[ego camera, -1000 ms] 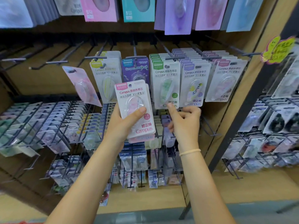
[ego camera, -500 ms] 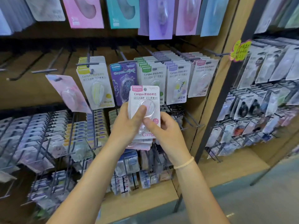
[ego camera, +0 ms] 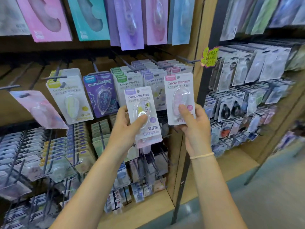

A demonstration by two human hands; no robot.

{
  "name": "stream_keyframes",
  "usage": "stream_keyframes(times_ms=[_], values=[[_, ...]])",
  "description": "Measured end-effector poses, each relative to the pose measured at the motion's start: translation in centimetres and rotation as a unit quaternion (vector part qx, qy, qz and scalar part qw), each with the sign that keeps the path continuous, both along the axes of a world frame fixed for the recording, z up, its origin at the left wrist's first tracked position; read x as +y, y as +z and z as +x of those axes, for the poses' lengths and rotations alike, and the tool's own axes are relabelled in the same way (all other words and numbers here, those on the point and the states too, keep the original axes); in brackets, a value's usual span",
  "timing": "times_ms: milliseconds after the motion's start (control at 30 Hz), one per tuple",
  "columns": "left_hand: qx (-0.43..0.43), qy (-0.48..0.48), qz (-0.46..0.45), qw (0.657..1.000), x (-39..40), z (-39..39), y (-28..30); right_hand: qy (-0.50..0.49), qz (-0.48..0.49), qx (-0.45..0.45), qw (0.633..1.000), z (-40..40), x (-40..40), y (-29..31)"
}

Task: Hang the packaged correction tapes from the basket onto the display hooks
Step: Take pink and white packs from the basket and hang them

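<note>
Left hand (ego camera: 127,128) grips a small stack of packaged correction tapes (ego camera: 145,116), thumb pressed across the clear blister on the front, fingers behind. Front pack: white card, purple tab at the top corner, round hang hole next to it, "Campus" printed under the tab and again at the bottom, purple dot beside the blister. At least one more pack sits behind it; a pink bottom edge sticks out below. Exact count in the stack: can't tell.

Right hand (ego camera: 192,123) holds a single pink-tab pack (ego camera: 179,98) by its lower part, thumb on the front over the blister's lower end, fingers wrapped behind. Same card layout, pink tab and pink dot, pale pink tape body under the clear bubble. It is upright, raised just in front of the pink-tab row (ego camera: 177,68) already hanging on the display hooks (ego camera: 189,61). Whether its hang hole is on the hook yet: can't tell.

The two held packs are side by side, close but apart, both in front of the hook rail.

Hanging on that rail, left to right: a tilted pink pack (ego camera: 38,109), a yellow row (ego camera: 69,96), a dark purple pack (ego camera: 100,95), a green row (ego camera: 123,76), a purple row (ego camera: 153,76), then the pink row. Yellow price tag (ego camera: 209,57) clipped at the end of the far-right hook.
</note>
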State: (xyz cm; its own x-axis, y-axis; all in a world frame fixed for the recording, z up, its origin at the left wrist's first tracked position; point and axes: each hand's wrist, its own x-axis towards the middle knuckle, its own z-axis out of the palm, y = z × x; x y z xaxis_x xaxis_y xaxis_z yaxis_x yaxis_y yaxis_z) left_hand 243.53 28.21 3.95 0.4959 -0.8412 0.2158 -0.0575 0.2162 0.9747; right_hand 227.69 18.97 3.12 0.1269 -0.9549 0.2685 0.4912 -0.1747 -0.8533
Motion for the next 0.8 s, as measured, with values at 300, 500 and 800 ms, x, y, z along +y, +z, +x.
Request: stream_keyframes(times_ms=[300,500,800], values=[[0.006,0.019,-0.028,0.999,-3.2,-2.5,0.2,0.0,0.051,-0.036,0.998,-0.4,-5.1,0.8],[-0.005,0.023,-0.029,0.999,-4.8,-3.5,0.2,-0.001,0.041,-0.023,0.999,-0.2,-7.0,0.8],[0.003,0.042,-0.027,0.999,-5.1,-4.0,0.0,-0.045,0.105,0.013,0.993,0.9,-7.6,0.6]])
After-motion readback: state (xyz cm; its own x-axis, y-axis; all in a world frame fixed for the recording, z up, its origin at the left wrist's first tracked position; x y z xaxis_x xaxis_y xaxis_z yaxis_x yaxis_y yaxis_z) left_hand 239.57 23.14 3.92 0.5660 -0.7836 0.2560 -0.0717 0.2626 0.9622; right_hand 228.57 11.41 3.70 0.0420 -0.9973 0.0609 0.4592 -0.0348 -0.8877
